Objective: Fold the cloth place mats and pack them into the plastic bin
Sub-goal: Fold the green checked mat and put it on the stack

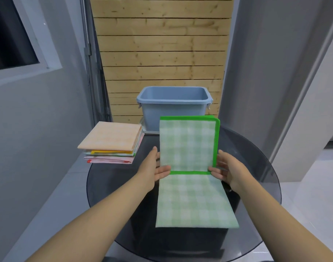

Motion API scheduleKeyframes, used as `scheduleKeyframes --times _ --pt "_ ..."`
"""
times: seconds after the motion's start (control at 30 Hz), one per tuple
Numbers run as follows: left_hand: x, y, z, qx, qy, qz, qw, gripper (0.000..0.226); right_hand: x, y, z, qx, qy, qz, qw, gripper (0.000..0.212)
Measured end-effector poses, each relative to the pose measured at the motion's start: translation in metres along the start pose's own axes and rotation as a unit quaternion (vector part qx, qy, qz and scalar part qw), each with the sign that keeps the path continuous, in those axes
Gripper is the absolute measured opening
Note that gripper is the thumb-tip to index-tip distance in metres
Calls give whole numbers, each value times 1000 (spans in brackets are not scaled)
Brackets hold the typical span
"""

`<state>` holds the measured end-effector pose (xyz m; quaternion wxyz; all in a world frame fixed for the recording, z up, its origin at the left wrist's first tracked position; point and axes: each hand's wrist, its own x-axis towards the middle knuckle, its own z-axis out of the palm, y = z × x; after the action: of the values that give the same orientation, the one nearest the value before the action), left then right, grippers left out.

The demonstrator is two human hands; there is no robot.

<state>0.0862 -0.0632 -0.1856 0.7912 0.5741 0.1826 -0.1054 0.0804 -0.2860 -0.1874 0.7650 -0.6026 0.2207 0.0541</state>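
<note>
A green checked place mat [188,146] with a bright green border lies partly on the round dark glass table [112,186]. Its far half stands up, folded toward me. My left hand [156,167] grips the mat's left edge at the fold line, and my right hand [226,171] grips the right edge at the same height. The near half [196,201] lies flat on the table. Behind the mat stands the blue-grey plastic bin [173,110]; its inside looks empty from here. A stack of folded mats [112,144], peach on top, sits to the left.
A grey wall and ledge [54,195] run along the left, with a window above. A wooden slat panel [161,44] rises behind the bin. A white pillar [266,91] stands at the right, with pale floor beyond.
</note>
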Motion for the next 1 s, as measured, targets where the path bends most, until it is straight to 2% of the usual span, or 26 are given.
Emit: scheduleKeyframes --times 0.1,0.23,0.3,0.37,0.43,0.5,0.6,0.73,0.83,0.93,1.0 --pt "-5 3 -3 -19 -30 -7 999 54 0 0 -8 23 -28 4 999 38" --pt "-10 4 -7 -1 -53 4 999 59 -1 2 -12 43 -32 -6 999 30" --pt "-13 3 -9 18 -63 19 998 55 -2 6 -12 23 -37 -20 999 30" --pt "-14 0 -12 42 -75 37 996 43 -6 8 -12 9 -48 -25 998 21" --pt "-16 -2 -15 80 -99 47 991 34 -11 7 -11 -46 -43 -35 997 10" --pt "-19 -6 -19 148 -122 61 980 32 -12 7 -13 -114 -21 -45 992 15" --pt "-24 -12 -24 262 -123 111 951 21 -17 8 -16 -187 -61 -66 978 15" --pt "-29 -17 -24 390 -138 166 895 15 -27 7 -16 -268 -101 -85 954 15" --pt "-29 -21 -26 466 -138 206 850 19 -29 8 -15 -337 -116 -117 927 29" --pt "-31 -25 -25 507 -151 215 821 32 -24 13 -19 -395 -124 -150 898 45" --pt "-35 -26 -24 544 -154 225 793 39 -25 15 -20 -451 -137 -177 864 69"
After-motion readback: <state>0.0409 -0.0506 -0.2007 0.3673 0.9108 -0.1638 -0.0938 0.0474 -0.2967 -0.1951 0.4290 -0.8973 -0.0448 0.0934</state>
